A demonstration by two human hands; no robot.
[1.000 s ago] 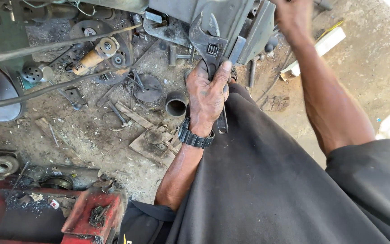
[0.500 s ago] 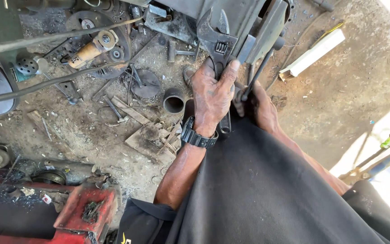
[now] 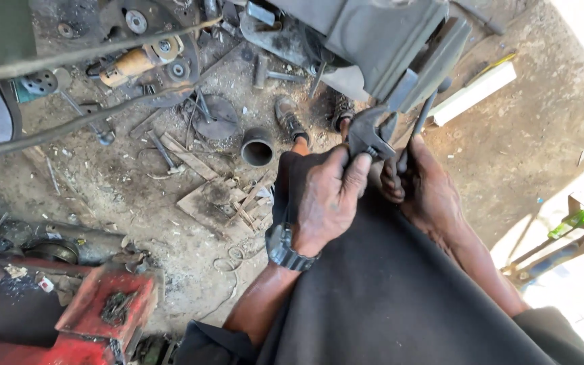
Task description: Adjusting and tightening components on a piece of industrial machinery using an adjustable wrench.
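- Where the dark cloth over the lap [image 3: 400, 297] ends, one grey steel adjustable wrench [image 3: 366, 135] points up toward the grey metal machine body [image 3: 373, 40], its open head just below that body
- The left hand [image 3: 326, 199] is curled round the wrench's lower part, thumb and fingers pressed on it; one black wristwatch [image 3: 285, 247] sits on that wrist
- The right hand [image 3: 424, 186] is closed round one thin dark metal rod [image 3: 417, 128] that runs up to the machine, just beside the wrench
- Two worn shoes [image 3: 290, 118] show on the dirt floor below the machine, one at each side of the wrench head
- One short black pipe section [image 3: 257, 147] stands open-end up near the left shoe
- One pile of flat wooden scraps [image 3: 217, 199] lies near the pipe
- One orange-handled power tool [image 3: 133, 62] lies well apart at upper left
- One white flat bar [image 3: 474, 91] lies on the ground at right
- One red metal box [image 3: 109, 304] sits at lower left
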